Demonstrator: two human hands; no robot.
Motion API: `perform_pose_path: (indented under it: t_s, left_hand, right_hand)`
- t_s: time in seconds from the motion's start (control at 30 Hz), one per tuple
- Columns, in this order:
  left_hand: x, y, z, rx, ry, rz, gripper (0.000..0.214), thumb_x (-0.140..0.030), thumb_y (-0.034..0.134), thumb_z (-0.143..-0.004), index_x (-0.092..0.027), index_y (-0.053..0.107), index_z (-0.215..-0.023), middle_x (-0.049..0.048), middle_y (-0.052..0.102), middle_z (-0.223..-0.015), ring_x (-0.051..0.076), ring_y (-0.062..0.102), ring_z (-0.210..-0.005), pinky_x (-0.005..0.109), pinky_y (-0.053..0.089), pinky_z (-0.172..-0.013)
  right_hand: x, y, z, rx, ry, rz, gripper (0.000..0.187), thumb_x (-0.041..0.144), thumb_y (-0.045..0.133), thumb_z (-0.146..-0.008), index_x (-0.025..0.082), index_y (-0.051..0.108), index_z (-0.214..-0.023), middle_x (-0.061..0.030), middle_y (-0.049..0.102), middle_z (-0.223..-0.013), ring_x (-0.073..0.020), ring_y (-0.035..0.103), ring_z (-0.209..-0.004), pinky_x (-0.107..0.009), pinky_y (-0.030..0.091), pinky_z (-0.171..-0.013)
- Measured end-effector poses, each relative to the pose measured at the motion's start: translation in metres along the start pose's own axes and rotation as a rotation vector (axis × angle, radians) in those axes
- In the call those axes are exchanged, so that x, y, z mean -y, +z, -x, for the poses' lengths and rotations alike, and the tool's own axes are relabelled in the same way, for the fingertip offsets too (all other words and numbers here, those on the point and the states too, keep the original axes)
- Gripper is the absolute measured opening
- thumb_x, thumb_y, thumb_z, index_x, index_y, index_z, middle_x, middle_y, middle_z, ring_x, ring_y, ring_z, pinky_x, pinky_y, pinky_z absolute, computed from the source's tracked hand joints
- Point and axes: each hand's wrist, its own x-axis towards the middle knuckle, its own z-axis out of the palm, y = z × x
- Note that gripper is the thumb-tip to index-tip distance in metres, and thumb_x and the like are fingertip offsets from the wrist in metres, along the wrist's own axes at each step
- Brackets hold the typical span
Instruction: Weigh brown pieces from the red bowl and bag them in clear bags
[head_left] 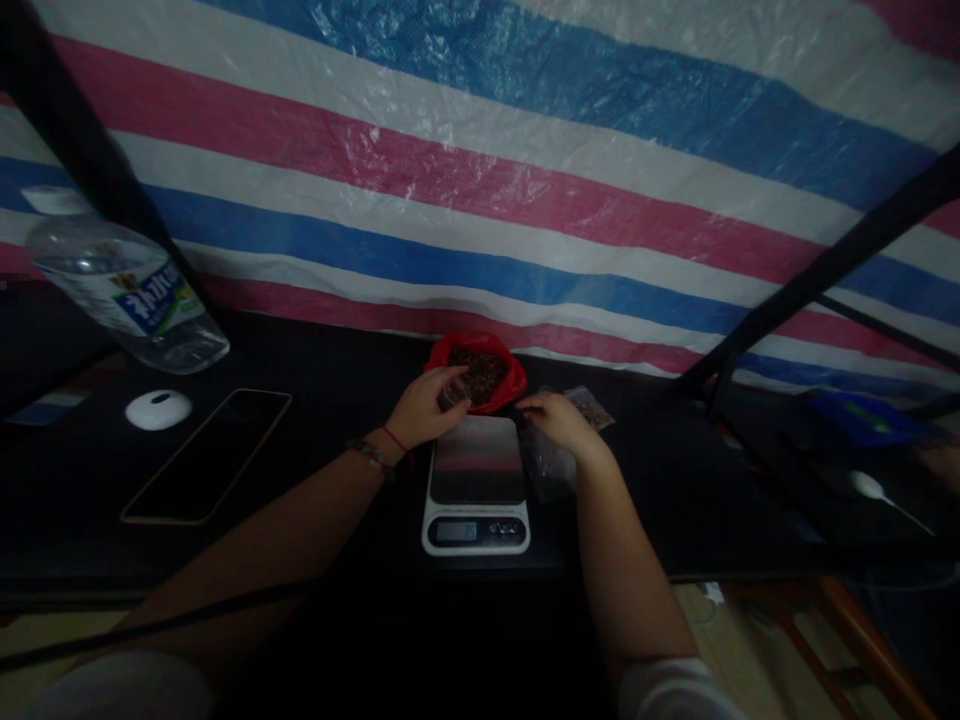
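Note:
A small digital kitchen scale (477, 485) with a steel platform sits on the dark table in front of me. Behind it lies an open red plastic bag (511, 375) holding dark brown bits. My left hand (426, 408) reaches to the mouth of that bag, fingers curled around something small and clear, perhaps a little bag. My right hand (559, 420) rests palm down at the scale's right back corner, fingers closed on a clear plastic bag (547, 468). Another small clear packet (591, 407) with brown contents lies just beyond it.
A phone (206, 455) lies face up at the left, with a white mouse (158, 409) and a plastic water bottle (127, 290) beyond it. A striped tarp (525, 170) hangs behind the table. At the right lie a blue item (859, 418) and a white spoon (874, 490).

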Motion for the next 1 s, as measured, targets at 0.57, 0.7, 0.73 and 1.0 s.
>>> perform_pose_path:
  t_s: [0.57,0.7,0.73,1.0]
  left_hand:
    - [-0.002,0.001,-0.001,-0.002,-0.004,0.009,0.044,-0.028,0.06,-0.077,-0.014,0.056,-0.119,0.0086,0.066,-0.101,0.021,0.063,-0.092,0.036,0.051,-0.087]
    - [0.0,0.001,-0.001,0.013,-0.001,-0.001,0.043,-0.028,0.059,-0.078,-0.015,0.056,-0.119,0.0084,0.066,-0.102,0.021,0.063,-0.092,0.036,0.051,-0.086]
    - [0.001,0.001,-0.001,0.014,-0.004,-0.005,0.043,-0.028,0.059,-0.077,-0.015,0.056,-0.119,0.0083,0.066,-0.101,0.021,0.063,-0.092,0.036,0.051,-0.085]
    - [0.002,0.002,-0.001,0.021,-0.025,-0.002,0.044,-0.028,0.059,-0.077,-0.016,0.056,-0.119,0.0075,0.067,-0.1,0.021,0.064,-0.09,0.036,0.052,-0.084]
  right_hand:
    - [0.0,0.029,-0.011,0.174,-0.18,-0.172,0.04,-0.002,0.052,-0.072,0.02,0.07,-0.101,-0.0059,0.068,-0.107,-0.0176,0.061,-0.102,-0.039,0.044,-0.097]
    - [-0.007,0.031,-0.012,0.014,-0.077,-0.092,0.04,0.001,0.055,-0.075,0.019,0.067,-0.108,-0.0091,0.065,-0.113,-0.0192,0.058,-0.107,-0.039,0.043,-0.099]
    - [-0.008,0.032,-0.013,-0.013,-0.069,-0.087,0.039,0.001,0.054,-0.076,0.019,0.067,-0.109,-0.0088,0.066,-0.112,-0.0187,0.059,-0.107,-0.039,0.043,-0.098]
    - [-0.005,0.032,-0.016,0.126,-0.135,-0.033,0.026,0.005,0.064,-0.072,0.019,0.072,-0.093,-0.0054,0.071,-0.098,-0.0188,0.063,-0.096,-0.033,0.046,-0.09]
